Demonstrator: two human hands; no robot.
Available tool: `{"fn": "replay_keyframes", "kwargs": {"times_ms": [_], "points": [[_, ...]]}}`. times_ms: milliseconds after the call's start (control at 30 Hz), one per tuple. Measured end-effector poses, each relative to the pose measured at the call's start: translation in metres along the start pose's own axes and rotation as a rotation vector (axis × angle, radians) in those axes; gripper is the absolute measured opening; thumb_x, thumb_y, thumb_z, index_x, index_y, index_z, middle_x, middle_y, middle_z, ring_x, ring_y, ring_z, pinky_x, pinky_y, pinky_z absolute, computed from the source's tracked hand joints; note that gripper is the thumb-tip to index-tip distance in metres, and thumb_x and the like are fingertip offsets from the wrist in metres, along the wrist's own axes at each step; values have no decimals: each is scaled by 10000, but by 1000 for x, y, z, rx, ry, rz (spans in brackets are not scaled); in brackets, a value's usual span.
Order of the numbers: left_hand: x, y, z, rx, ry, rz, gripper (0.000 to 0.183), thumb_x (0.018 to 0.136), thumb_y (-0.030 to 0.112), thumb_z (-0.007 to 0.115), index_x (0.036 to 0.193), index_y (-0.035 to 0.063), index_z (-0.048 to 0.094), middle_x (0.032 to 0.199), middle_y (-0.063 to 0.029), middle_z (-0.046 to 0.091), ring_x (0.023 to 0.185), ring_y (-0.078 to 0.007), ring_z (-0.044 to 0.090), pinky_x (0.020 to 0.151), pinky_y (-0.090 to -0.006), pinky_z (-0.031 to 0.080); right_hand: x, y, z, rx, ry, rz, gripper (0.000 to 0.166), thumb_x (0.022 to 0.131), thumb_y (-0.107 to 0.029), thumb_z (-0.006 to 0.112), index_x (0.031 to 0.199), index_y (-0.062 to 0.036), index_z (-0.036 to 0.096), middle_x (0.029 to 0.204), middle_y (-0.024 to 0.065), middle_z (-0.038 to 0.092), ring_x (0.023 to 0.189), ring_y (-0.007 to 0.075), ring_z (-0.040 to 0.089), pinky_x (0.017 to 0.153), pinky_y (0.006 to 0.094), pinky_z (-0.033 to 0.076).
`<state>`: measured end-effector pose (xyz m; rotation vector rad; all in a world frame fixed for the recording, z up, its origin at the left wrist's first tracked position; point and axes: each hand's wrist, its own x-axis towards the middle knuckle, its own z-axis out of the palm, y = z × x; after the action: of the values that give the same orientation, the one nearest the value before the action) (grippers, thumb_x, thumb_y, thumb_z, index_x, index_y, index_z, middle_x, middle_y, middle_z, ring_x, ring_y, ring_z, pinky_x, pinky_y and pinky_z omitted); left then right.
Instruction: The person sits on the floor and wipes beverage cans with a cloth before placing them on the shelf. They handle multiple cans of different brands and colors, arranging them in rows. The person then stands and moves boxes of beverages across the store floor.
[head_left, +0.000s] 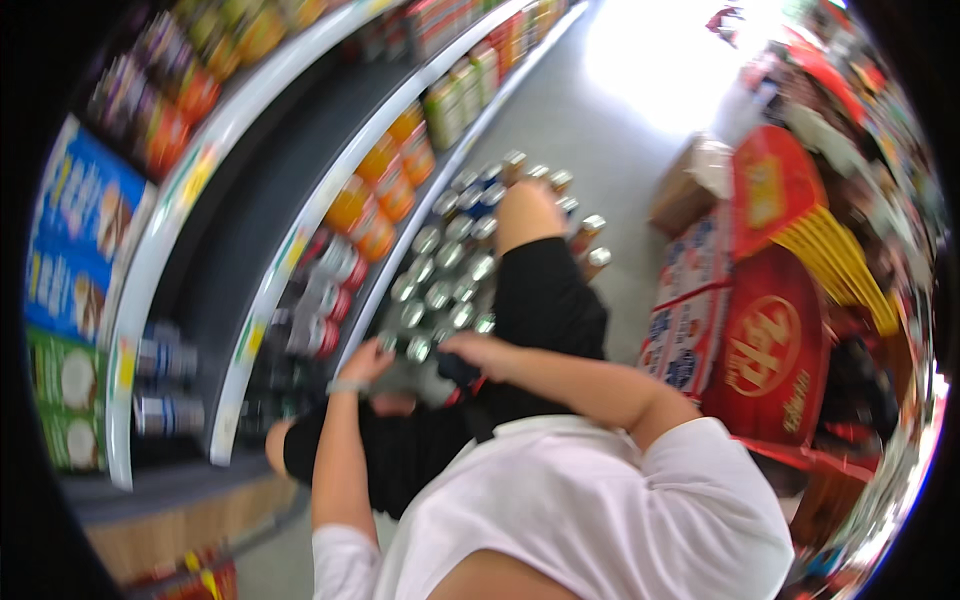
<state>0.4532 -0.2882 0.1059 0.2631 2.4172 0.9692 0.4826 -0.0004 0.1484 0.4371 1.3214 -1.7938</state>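
Several capped glass bottles (439, 294) stand in a tight group on the floor between the shelf and my legs. My left hand (367, 363) touches or grips a bottle cap at the near edge of the group; blur hides how its fingers lie. Around a dark cloth-like thing (459, 370) close my right hand's (480, 352) fingers, beside the nearest bottles. More bottles with shiny caps (592, 223) stand beyond my raised knee.
Store shelves (300, 217) with orange drink bottles (379, 206), cans (169, 416) and cartons (450, 105) run along the left. At the right are a brown carton (690, 184), wrapped packs (686, 307) and a red display box (772, 352). Grey floor (555, 97) lies ahead.
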Motion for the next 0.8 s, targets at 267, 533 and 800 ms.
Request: {"fn": "replay_keyframes", "kwargs": {"times_ms": [267, 533, 800], "points": [[-3, -36, -8, 260, 34, -656, 809, 800, 388, 749, 1440, 89, 355, 1448, -186, 451, 1264, -387, 510, 1013, -477, 451, 10, -11, 6, -249, 21, 126, 436, 901, -386, 667, 1177, -50, 633, 1009, 51, 661, 859, 137, 624, 736, 267, 490], [56, -50, 45, 232, 51, -481, 1032, 716, 163, 834, 1536, 259, 215, 1553, -149, 276, 1284, -404, 480, 1033, -474, 437, 5, -9, -15, -211, 101, 93, 294, 917, -331, 677, 1065, -81, 630, 943, -5, 645, 788, 89, 614, 697, 225, 485], [69, -111, 78, -1, 399, -423, 699, 688, 182, 854, 1219, 42, 420, 1223, -249, 542, 1075, -355, 596, 904, -422, 503, 0, -19, -18, 29, 121, 46, 226, 949, -286, 640, 1027, -74, 649, 893, 1, 657, 785, 79, 612, 686, 222, 472]]}}
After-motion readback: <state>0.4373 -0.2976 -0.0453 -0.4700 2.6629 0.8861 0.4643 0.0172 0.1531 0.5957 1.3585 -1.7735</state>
